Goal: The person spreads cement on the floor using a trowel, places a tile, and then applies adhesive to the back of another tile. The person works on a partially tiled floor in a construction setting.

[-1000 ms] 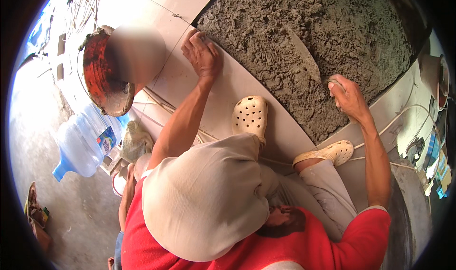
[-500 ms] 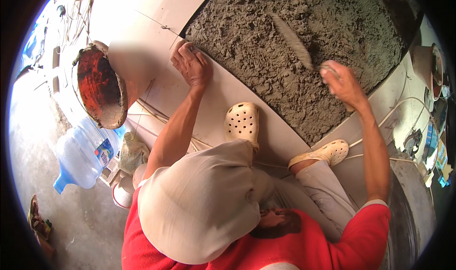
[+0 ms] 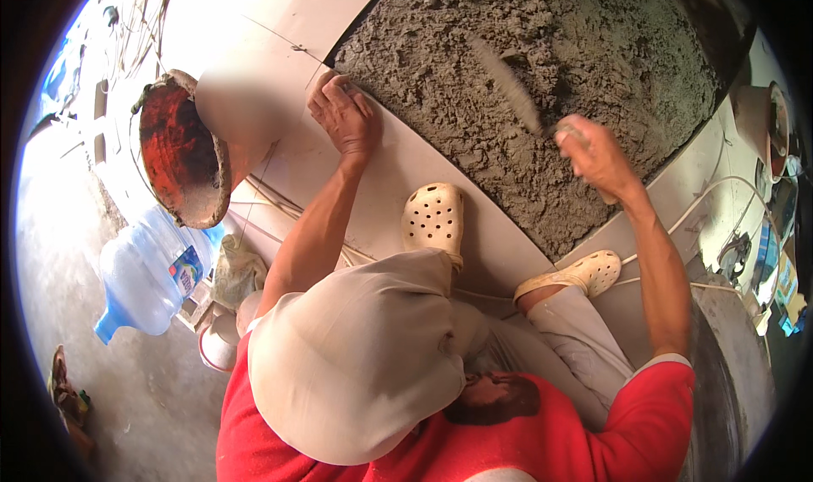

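The long, grey trowel point(image 3: 509, 86) looks stiff; our right hand point(image 3: 600, 158) wraps its handle rightly; our left hand point(image 3: 343, 118), fingers half-bent, rests on pale tile point(image 3: 391, 175).

Grey-brown mortar point(image 3: 593, 101) — cream, hole-dotted clogs point(image 3: 434, 219)

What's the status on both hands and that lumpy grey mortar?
Left hand on smooth pale tile, fingers bent. Right hand gripping long, narrow, grey-smeared trowel over the mortar. Cream perforated clogs outside its edge; nothing visibly blocking the trowel.
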Available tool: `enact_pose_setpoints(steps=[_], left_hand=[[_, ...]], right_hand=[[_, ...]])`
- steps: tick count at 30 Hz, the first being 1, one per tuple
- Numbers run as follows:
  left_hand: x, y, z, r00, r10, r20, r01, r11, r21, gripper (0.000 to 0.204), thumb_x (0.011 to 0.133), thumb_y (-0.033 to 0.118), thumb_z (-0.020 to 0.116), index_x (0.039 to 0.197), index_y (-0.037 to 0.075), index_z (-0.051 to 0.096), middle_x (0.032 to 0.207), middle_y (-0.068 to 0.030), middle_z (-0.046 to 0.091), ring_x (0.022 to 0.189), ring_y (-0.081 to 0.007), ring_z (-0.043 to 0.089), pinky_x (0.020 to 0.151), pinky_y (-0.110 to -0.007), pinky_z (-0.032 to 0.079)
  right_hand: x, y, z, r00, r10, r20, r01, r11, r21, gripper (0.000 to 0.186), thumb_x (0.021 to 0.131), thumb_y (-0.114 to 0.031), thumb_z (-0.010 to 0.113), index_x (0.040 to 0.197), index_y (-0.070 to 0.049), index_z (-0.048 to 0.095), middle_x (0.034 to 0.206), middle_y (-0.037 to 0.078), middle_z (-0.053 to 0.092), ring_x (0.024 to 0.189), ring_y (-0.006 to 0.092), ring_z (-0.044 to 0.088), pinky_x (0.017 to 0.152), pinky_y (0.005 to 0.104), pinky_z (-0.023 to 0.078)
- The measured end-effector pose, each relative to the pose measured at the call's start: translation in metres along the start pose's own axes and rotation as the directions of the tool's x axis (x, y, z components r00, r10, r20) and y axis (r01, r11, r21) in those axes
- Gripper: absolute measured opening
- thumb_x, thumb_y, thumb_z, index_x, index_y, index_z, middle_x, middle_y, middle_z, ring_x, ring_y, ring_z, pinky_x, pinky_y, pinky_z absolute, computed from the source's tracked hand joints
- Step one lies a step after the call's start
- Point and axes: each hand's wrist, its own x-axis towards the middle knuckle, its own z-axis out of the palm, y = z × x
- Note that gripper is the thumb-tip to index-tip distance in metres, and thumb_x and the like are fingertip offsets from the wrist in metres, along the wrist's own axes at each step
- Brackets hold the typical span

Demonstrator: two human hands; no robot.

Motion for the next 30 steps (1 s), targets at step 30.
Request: enact_pose_setpoints(steps=[30], left_hand=[[-0.001, -0.001, 0.0, 0.999, -0.039, 0.033, 0.039, 0.999, -0.017, 0.033, 0.087, 0.004, 0.057, 0.12, 0.004, 0.056, 0.136, -0.0204, 0.054, 0.131, -0.0397, 0.046, 0.115, -0.053, 0.03]], right_hand=[[0.047, -0.056, 0.059, 0.892, 0.266, -0.366, -0.056, 0.867, 0.494, 0.036, 0.109, -0.036, 0.058, 0.118, -0.001, 0.064, 0.087, 0.003, 0.061, 0.06, 0.0081, 0.058, 0.048, 0.0269, 0.05]])
